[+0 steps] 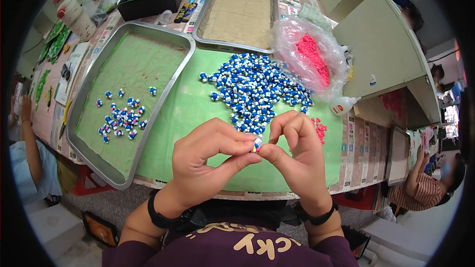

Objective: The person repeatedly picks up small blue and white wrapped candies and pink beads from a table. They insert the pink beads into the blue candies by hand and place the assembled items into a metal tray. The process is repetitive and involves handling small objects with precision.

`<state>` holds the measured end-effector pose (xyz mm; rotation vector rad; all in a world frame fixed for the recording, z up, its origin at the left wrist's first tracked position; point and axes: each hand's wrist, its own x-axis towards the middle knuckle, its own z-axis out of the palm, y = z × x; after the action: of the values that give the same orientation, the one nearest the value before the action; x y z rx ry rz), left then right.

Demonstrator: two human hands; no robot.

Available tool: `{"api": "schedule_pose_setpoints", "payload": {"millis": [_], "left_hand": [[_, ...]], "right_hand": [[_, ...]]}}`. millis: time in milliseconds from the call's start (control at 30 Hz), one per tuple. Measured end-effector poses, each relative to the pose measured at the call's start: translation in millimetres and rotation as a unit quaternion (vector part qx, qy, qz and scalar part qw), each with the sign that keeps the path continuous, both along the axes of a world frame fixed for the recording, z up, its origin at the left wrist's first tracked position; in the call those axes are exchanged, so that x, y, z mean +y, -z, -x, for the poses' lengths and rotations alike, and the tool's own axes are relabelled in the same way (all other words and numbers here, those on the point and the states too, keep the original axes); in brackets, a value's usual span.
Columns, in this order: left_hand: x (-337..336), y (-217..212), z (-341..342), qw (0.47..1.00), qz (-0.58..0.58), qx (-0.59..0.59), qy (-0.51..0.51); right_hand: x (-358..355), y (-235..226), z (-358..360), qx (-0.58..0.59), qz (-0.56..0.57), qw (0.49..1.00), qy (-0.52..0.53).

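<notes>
My left hand [205, 158] and my right hand [294, 151] meet over the near edge of the green mat [183, 118]. Both pinch one small blue and white figure [256, 144] between thumb and fingertips. Just beyond my hands lies a big pile of the same blue and white figures [257, 86]. A few small pink pieces [320, 129] lie on the mat right of my right hand. Left of my hands, a metal tray [148, 118] with a green liner holds several more blue and white figures [121, 116].
A clear plastic bag of pink pieces [311, 59] and a small white glue bottle [344, 105] sit at the right. A second metal tray [237, 15] with a tan liner stands behind. Other people sit at the far left [27, 158] and lower right [425, 188].
</notes>
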<state>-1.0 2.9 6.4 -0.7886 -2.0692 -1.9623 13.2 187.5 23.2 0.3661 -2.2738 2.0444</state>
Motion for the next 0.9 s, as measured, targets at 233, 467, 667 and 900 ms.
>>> {"api": "schedule_pose_setpoints", "payload": {"millis": [233,467,667,900], "left_hand": [[-42,7,5,0.987,0.043,0.069,-0.141],[-137,13,11,0.885,0.287,-0.022,-0.366],[-96,2,19,0.892,0.313,-0.017,-0.327],[-23,23,58,0.938,0.323,0.039,-0.123]], "right_hand": [[51,-5,7,0.023,-0.086,0.991,0.097],[81,33,6,-0.063,-0.301,0.946,0.106],[74,42,13,-0.079,-0.386,0.915,0.090],[69,41,14,-0.110,-0.419,0.898,0.081]]}}
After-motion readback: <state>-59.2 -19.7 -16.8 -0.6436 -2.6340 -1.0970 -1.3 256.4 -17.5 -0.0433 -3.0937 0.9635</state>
